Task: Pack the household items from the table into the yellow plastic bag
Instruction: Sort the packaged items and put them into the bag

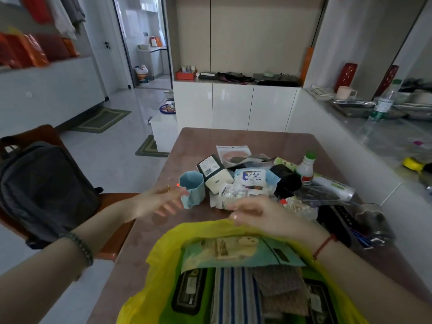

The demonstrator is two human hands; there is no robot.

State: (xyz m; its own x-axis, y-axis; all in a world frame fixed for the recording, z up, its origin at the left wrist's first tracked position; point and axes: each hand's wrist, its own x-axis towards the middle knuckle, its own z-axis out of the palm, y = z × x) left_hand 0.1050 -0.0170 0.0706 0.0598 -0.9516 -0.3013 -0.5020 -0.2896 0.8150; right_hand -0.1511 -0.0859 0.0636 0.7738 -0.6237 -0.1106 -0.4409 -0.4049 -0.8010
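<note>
- While the yellow plastic bag [163, 244] sits open at the near edge of the table [187, 146], we already have several things inside it: a pale teal pouch [245, 253] lying on top, a blue-and-white striped cloth [233, 295] and dark flat packs beneath. We judge the packing partly done, since a good heap remains on the table.
- Our right hand [264, 213] rests at the bag's far rim, fingers curled on the plastic; we take it to be pinching the rim to keep the mouth open, though whether it truly grips the film we cannot tell for sure.
- Our left hand [161, 199] reaches out near the table's left edge, fingers spread and loose, touching or almost touching the light blue faceted cup [192, 188]. It holds nothing yet; the cup looks like the next pick, being the nearest thing on that side.
- Just behind the right hand lies a white printed packet [230, 194], and beyond it a wet-wipes pack [252, 177] and a dark-labelled box [210, 168] leaning on a cream one.
- Toward the right edge stand a small white bottle with a green cap [306, 168], a black bundle [286, 177], a roll in clear wrap [332, 184] and a clear plastic case [369, 225] of small items.
- Because the cup is rigid and hollow, we would set it upright beside the flat packs so it does not crush the soft ones.
</note>
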